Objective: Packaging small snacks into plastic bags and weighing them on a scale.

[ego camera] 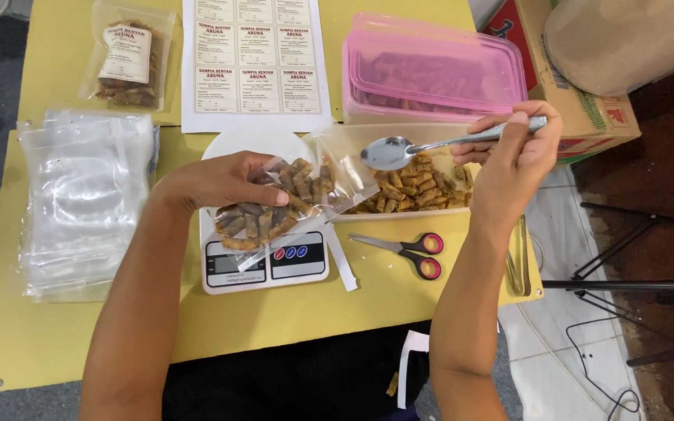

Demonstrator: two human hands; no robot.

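The clear snack bag, pinched in the left hand over the scale, opens toward two o'clock, where the right hand grips an empty spoon.

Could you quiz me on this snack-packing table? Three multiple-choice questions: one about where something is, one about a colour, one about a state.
1. Where do the scissors lie?
A. on the yellow table, right of the kitchen scale
B. inside the pink box
C. on the stack of empty bags

2. What colour is the lidded box?
A. green
B. pink
C. black

3. What is in the spoon?
A. heaped snacks
B. liquid
C. nothing

Answers: 1 A, they rest on the table beside the scale. 2 B, lid and walls are pink. 3 C, the bowl held by the right hand is bare, while the left hand grips a snack-filled bag.
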